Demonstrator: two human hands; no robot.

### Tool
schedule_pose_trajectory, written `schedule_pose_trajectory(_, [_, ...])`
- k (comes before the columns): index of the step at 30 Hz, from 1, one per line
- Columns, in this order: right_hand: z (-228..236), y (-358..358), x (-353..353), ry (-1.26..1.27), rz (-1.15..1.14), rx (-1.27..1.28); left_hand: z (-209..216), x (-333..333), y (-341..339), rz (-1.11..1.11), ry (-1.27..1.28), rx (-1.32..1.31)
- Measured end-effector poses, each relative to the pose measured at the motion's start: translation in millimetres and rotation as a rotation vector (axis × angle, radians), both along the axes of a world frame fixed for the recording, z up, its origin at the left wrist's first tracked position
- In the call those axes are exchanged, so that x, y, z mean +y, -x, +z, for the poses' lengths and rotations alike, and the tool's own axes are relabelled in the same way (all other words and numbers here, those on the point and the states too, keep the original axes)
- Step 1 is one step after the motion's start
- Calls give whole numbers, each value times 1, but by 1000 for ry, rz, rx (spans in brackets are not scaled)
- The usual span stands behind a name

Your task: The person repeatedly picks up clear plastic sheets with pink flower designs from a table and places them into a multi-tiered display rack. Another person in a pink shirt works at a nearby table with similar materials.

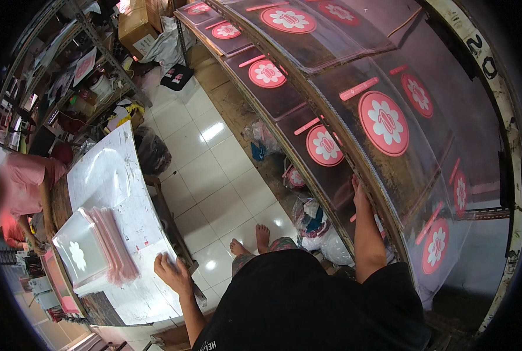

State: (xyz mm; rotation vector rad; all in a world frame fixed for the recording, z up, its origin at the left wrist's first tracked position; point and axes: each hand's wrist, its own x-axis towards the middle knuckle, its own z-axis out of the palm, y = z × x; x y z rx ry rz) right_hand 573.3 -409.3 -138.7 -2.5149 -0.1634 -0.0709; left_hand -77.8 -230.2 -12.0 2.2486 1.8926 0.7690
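Nearest, a black shirt (313,304) is seen. At the left desk (141,213), the left hand (172,273) is held spread near stacked sheets (91,241), completion unclear; printed sheets (384,123) are already racked at right, near the right hand (360,192), whose grip cannot be told.

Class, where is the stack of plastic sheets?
In the head view, the stack lies at lower left on the white-topped table, left of the person's left hand.

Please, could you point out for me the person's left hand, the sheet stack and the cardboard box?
Left hand (173,276): head view, back of the hand.
Sheet stack (94,248): head view, top sheet.
Cardboard box (137,27): head view, brown outer surface.
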Motion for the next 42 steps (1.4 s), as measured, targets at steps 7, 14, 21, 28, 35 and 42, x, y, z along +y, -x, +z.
schedule_pose_trajectory(7, [0,4,-3,96,-12,-84,2,0,-1,0,-1,11])
schedule_pose_trajectory(14, [1,18,-12,266,17,-358,-1,-1,0,-2,-13,18])
schedule_pose_trajectory(21, [11,43,-11,302,239,-220,-5,-1,1,-3,-21,10])
schedule_pose_trajectory(28, [22,60,-4,220,331,-67,-2,-1,0,-11,-30,1])
schedule_pose_trajectory(35, [60,102,7,-13,381,-157,-13,1,11,-65,-71,-25])
schedule_pose_trajectory(42, [86,215,50,-295,761,-8,-20,2,18,-74,-61,-173])
